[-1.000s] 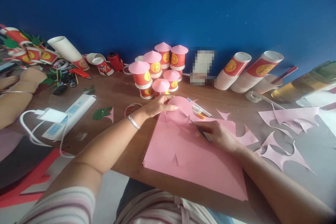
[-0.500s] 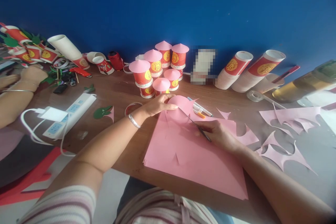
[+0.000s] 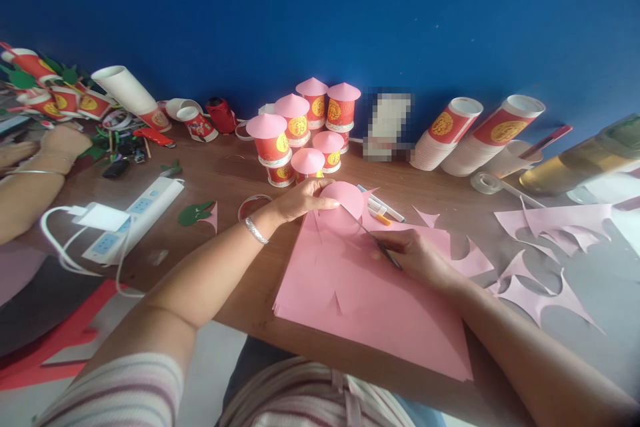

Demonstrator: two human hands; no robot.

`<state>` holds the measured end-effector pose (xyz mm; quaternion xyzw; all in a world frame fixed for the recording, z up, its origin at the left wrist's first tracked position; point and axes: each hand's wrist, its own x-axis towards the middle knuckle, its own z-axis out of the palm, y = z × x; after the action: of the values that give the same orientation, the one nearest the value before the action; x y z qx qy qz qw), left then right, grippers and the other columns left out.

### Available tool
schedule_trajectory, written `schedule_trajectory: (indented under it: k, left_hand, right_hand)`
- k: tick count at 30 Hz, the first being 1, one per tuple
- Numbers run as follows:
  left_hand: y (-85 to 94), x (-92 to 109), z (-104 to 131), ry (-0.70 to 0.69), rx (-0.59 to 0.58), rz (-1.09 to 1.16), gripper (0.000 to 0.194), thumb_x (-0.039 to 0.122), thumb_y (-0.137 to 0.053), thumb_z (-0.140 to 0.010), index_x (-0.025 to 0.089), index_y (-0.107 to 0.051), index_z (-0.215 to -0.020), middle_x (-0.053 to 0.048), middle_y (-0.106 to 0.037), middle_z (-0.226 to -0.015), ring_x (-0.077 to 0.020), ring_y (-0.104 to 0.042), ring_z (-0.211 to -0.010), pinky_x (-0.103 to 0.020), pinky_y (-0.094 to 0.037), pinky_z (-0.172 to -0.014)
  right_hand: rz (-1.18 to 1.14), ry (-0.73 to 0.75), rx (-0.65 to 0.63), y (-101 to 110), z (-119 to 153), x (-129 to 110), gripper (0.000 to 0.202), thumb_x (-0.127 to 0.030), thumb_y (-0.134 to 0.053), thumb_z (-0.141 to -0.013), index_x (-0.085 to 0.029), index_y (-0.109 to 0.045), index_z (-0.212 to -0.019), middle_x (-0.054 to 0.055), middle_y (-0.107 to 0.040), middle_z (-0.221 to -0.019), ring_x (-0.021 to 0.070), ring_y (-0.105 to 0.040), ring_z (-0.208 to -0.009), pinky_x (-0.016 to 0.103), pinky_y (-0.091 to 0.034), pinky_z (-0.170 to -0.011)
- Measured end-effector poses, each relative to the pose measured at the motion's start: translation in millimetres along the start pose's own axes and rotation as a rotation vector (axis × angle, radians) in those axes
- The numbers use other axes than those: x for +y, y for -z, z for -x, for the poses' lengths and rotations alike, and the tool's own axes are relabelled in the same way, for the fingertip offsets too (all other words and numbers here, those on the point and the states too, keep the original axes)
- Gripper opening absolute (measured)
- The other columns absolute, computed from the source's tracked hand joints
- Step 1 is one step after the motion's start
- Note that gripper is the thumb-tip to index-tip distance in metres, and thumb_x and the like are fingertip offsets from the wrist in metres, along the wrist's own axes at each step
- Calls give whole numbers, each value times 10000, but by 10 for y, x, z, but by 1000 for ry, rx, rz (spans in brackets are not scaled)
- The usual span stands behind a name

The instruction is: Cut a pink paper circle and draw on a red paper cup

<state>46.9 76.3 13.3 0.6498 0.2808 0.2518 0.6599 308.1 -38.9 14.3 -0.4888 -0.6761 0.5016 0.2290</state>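
Note:
My left hand (image 3: 306, 199) pinches the left edge of a round pink paper piece (image 3: 349, 200) above the far end of a pink paper stack (image 3: 370, 307). In my right hand (image 3: 415, 255) is a dark pair of scissors (image 3: 384, 250), its handles mostly hidden by the fingers and its blades reaching up-left to the round piece. Just behind my left hand stand several red cups with pink cone tops (image 3: 291, 113). Markers (image 3: 383, 203) lie right of the round piece.
Pink scraps (image 3: 545, 293) and tape (image 3: 486, 183) lie at right, before leaning cup stacks (image 3: 480, 130) and a bottle (image 3: 575, 160). At left are a power strip (image 3: 135, 217), a green paper shape (image 3: 194, 213) and another person's hands (image 3: 63, 145).
Both hands keep nearly the same place. A pink strip on the right edge of the round piece looks slightly more separated from it.

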Motion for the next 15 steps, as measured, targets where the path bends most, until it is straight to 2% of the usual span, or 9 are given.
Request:
schedule_trajectory:
  k: [4,7,11,15]
  left_hand:
    - [5,-2,-3,-17,14,13,243,287,-775,-774,135,-712,-953,-38,-707,-922,-159,-609,-853,-256,-481,-788]
    - [5,-14,-16,-60,64,62,254,305,-775,-779,134,-715,-957,-39,-710,-911,-166,-628,-852,-270,-507,-799]
    - [-30,-25,-37,-120,205,145,339,350,-784,-760,140,-715,-1016,-41,-705,-919,-176,-632,-857,-277,-526,-776]
    - [-123,28,-18,-151,348,171,343,389,-762,-771,168,-685,-1022,-15,-646,-844,-140,-580,-756,-240,-484,-657]
  right_hand:
    - [12,-16,16,-22,7,59,306,-383,-594,-875,-226,-799,-1039,-7,-744,-838,204,-655,-766,279,-515,-641]
    - [53,-24,109,-67,-1,156,291,-374,-621,-847,-221,-770,-1045,-9,-729,-782,178,-641,-709,265,-489,-611]
    - [215,-64,245,-143,-23,260,265,-331,-607,-814,-230,-656,-1054,-48,-667,-638,137,-557,-571,242,-404,-529]
    - [398,-6,405,-212,-47,320,179,-367,-601,-839,-258,-588,-980,-51,-669,-626,135,-554,-523,233,-364,-499]
